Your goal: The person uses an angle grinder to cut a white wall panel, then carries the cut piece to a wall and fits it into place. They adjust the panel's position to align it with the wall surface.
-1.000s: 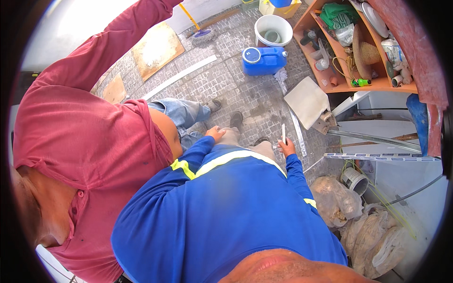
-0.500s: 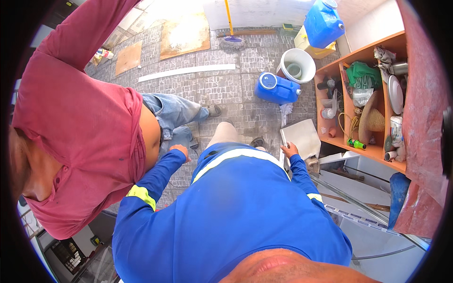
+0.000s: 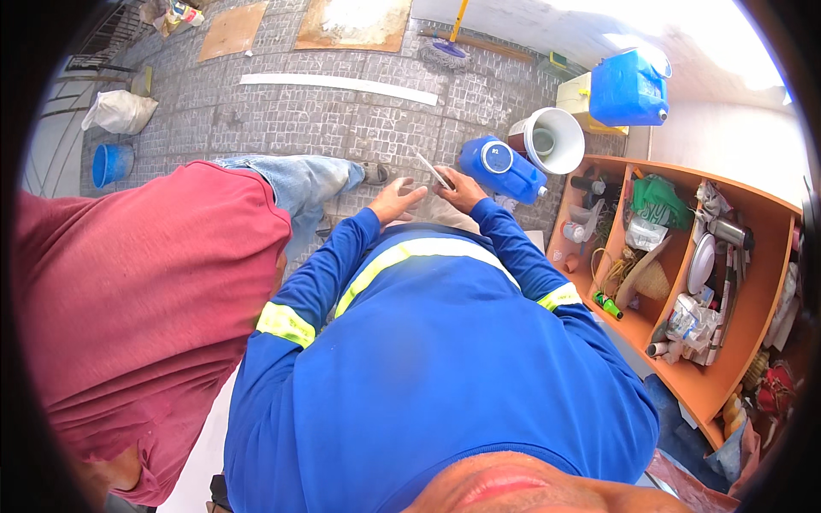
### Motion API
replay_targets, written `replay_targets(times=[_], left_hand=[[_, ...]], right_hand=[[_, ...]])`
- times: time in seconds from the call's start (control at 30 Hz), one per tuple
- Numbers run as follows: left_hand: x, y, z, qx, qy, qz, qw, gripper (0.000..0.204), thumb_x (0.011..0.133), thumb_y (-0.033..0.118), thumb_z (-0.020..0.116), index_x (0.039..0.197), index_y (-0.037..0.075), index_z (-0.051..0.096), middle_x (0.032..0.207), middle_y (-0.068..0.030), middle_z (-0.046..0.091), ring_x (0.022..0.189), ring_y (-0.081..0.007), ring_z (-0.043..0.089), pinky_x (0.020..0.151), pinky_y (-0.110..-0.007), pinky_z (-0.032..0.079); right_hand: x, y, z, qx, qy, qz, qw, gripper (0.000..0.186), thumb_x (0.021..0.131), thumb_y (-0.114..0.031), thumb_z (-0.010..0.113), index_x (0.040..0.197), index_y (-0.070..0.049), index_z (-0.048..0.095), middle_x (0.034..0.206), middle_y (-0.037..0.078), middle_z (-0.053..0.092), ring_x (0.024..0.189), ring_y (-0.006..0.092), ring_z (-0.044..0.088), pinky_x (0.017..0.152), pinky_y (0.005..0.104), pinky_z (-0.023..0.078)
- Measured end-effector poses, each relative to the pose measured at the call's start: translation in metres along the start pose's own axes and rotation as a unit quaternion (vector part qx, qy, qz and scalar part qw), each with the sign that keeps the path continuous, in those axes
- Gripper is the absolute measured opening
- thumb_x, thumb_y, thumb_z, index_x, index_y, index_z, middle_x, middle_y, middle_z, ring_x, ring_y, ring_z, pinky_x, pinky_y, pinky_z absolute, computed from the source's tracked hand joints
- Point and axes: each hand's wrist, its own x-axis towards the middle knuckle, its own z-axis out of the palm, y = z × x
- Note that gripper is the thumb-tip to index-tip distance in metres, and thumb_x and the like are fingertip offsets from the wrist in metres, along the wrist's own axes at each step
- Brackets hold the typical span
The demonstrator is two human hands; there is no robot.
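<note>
The right hand (image 3: 463,190) has its fingers closed around a slim white stick (image 3: 431,168), left of the blue jerrycan (image 3: 515,175). The left hand (image 3: 397,201), fingers parted, holds nothing. The stick is gripped but seemingly not yet applied to anything.

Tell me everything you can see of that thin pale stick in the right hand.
The thin pale stick looks straight, narrow and whitish, with a slim free end. No separate parts can be made out, and its material is too small in view to tell. The right hand grips its nearer end, hiding that part. From there it slants away from the body and toward the left, with the paved floor behind it. The left hand is close by, open and not touching it.
</note>
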Motion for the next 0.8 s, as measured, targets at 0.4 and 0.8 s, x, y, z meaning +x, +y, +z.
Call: replay_targets(times=[0.4, 0.8], left_hand=[[0.115, 0.072, -0.048, -0.437, 0.249, 0.122, 0.856, 0.039, 0.104, 0.045, 0.043, 0.111, 0.010, 0.060, 0.103, -0.0070, 0.068, 0.094, -0.0195, 0.067, 0.079, -0.036, 0.056], [0.138, 0.111, -0.144, -0.615, 0.277, 0.099, 0.732, 0.054, 0.099, 0.058, 0.042, 0.110, 0.006, 0.054, 0.098, -0.0169, 0.067, 0.096, -0.0349, 0.069, 0.085, -0.047, 0.056]], right_hand=[[0.185, -0.078, -0.060, -0.148, -0.142, -0.209, 0.956, 0.097, 0.077, -0.042, 0.077, 0.150, -0.003, 0.027, 0.136, 0.021, 0.053, 0.124, 0.0357, 0.053, 0.102, 0.0409, 0.045], [0.380, -0.089, -0.151, -0.356, -0.335, -0.123, 0.864, 0.059, 0.082, -0.040, 0.071, 0.126, -0.004, 0.059, 0.105, 0.018, 0.069, 0.097, 0.0334, 0.068, 0.086, 0.0415, 0.053]])
